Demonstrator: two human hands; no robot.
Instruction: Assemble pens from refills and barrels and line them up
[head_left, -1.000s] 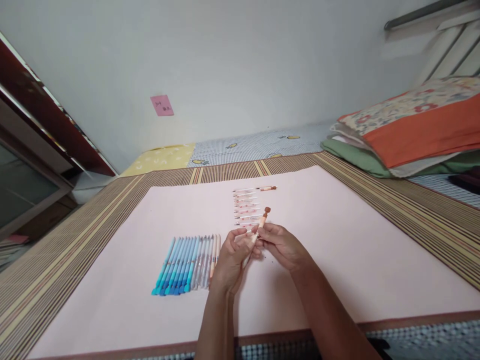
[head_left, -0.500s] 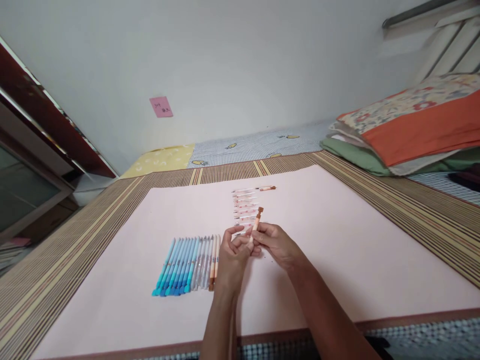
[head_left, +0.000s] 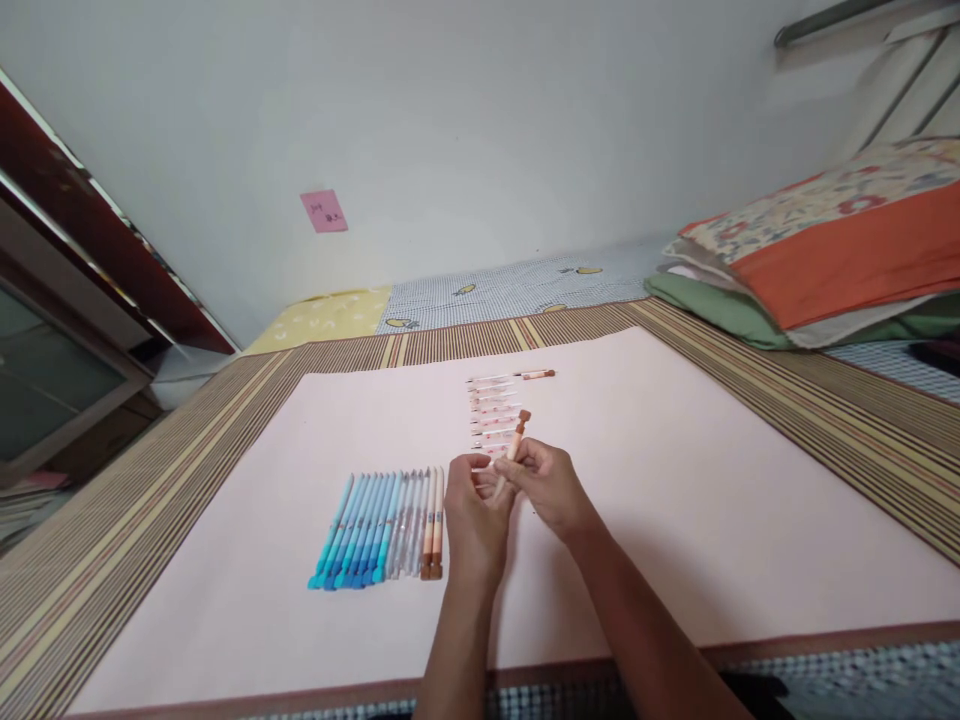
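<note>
Both hands meet over the pink sheet around one pen [head_left: 517,436] with a peach barrel and a brown cap-like end pointing up and away. My right hand [head_left: 546,482] pinches its barrel between thumb and fingers. My left hand [head_left: 477,500] is closed round the pen's lower, pale end, partly hidden by the fingers. Left of the hands lies a row of pens [head_left: 367,525]: several blue, several clear grey, and two peach with brown ends [head_left: 433,525]. Beyond the hands, slim pen refills [head_left: 491,408] lie in a column, with a brown-ended pen part [head_left: 538,375] at the top right.
The pink sheet [head_left: 675,480] covers a striped mat [head_left: 840,440]. Folded bedding in orange and green [head_left: 832,265] is stacked at the right. A pink note [head_left: 324,211] sticks to the wall behind. A glass-fronted cabinet [head_left: 52,370] stands at the left.
My left hand has shifted slightly right, uncovering the two peach pens in the row. The pen stays between both hands, and the view has moved a little.
</note>
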